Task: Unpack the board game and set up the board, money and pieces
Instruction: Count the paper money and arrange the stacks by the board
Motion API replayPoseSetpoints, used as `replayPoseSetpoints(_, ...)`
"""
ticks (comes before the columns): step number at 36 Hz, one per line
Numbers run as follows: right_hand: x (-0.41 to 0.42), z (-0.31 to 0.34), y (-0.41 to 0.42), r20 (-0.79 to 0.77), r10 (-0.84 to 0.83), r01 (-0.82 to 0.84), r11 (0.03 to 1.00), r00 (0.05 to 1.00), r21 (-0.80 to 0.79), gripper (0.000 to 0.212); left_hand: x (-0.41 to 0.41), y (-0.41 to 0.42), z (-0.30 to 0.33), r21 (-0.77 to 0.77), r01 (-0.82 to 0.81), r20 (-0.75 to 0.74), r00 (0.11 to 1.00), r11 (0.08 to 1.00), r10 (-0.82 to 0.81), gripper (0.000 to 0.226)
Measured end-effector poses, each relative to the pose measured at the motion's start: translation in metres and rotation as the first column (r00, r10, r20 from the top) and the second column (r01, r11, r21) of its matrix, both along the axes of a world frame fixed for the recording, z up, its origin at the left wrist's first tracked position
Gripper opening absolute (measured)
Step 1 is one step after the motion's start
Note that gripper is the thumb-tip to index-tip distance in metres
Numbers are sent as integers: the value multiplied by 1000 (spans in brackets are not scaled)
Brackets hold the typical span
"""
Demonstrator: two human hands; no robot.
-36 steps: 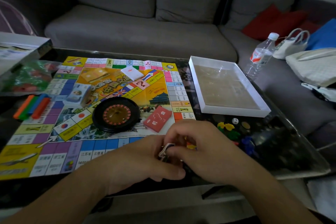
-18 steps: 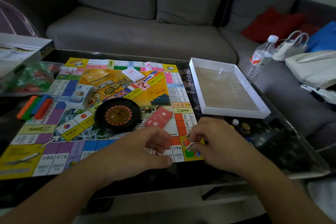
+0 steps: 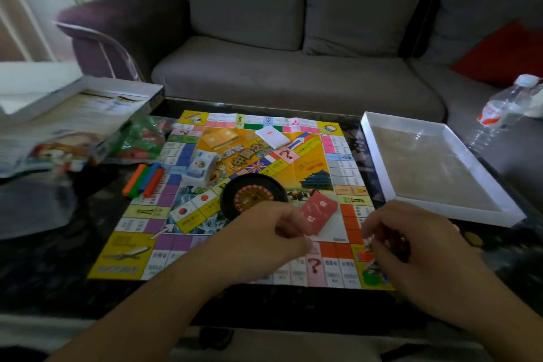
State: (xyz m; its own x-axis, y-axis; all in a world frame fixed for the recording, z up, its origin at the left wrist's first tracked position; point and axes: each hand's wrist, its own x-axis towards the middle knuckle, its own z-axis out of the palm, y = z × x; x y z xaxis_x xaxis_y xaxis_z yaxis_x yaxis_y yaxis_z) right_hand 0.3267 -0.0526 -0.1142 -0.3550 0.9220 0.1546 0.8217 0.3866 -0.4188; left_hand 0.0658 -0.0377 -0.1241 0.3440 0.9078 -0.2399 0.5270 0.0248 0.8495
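The colourful game board [image 3: 188,217] lies flat on the dark table. On it stand a black roulette wheel [image 3: 252,195], a red card deck [image 3: 318,210], a white card deck [image 3: 271,137] and a stack of paper money [image 3: 201,169]. My left hand [image 3: 273,238] hovers over the board's near edge with loosely curled fingers and holds nothing. My right hand [image 3: 411,247] is over the board's near right corner. Its thumb and fingertips pinch what looks like a small pale game piece [image 3: 368,240], which is blurred.
Coloured sticks [image 3: 144,179] and a bag of green and red pieces [image 3: 144,138] lie left of the board. The box lid with leaflets [image 3: 82,109] sits far left, the white box tray [image 3: 382,173] on the right. A water bottle [image 3: 505,106] lies on the grey sofa [image 3: 293,79].
My hands have separated. The right hand carried the small piece to the board's near right corner, and the left hand drew back to the left, empty. The view has swung left.
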Motion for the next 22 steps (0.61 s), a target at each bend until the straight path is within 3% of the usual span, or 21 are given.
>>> replayPoseSetpoints(4,-25,-7,4,73,98,-100,995,993,29,35,-27,7,7,16,-108,-43,993,994,109,7)
replayPoseSetpoints(8,-46,-14,7,87,163,-162,987,983,-26,51,-56,13,11,134,-223,-169,955,966,244,8)
replayPoseSetpoints(12,-62,-14,10,80,200,-195,978,976,-73,44,-113,38,-1,305,-402,-394,772,863,499,5)
replayPoseSetpoints(15,-74,-12,12,62,213,-207,974,975,-89,37,-163,57,-25,453,-439,-563,534,776,631,41)
replayPoseSetpoints(17,-82,-13,13,64,220,-213,971,973,-108,35,-187,65,-40,482,-457,-612,435,748,660,69)
replayPoseSetpoints(20,-92,-14,16,87,236,-224,966,968,-130,35,-206,76,-57,384,-517,-663,423,765,618,90)
replayPoseSetpoints(22,-98,-15,17,86,233,-218,964,969,-153,34,-214,83,-65,349,-514,-668,450,784,592,84)
